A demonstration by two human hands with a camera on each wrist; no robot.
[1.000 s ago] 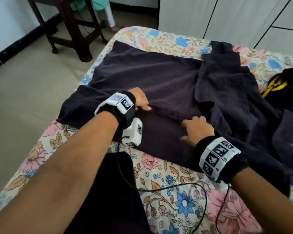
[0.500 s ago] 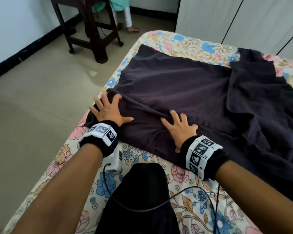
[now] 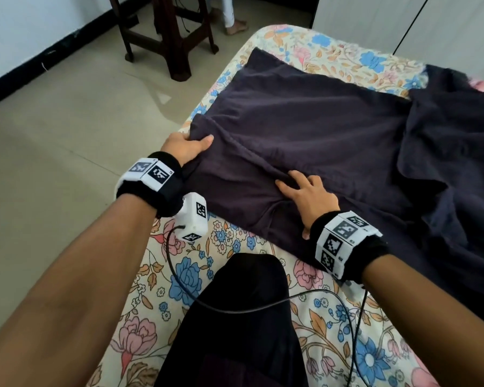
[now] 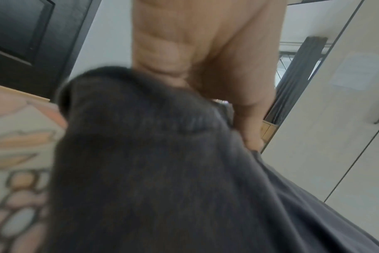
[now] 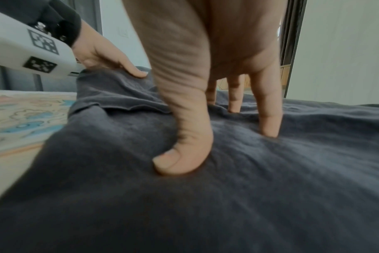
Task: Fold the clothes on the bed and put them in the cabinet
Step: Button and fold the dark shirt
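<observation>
Clothes half-folded on the bed

Dark purple garment [image 3: 305,129] lies spread over the floral bed [image 3: 333,54], creased, a raised fold across its near part; left hand [image 3: 186,146] pinches its left edge, thumb on top; right hand [image 3: 308,195] presses flat, fingers splayed, on that fold.

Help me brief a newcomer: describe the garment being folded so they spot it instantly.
On the floral bed, the dark shirt lies spread flat near the edge by the floor. The left hand grips its corner; the right hand presses its middle. The cloth beside it is rumpled, not flat.
</observation>
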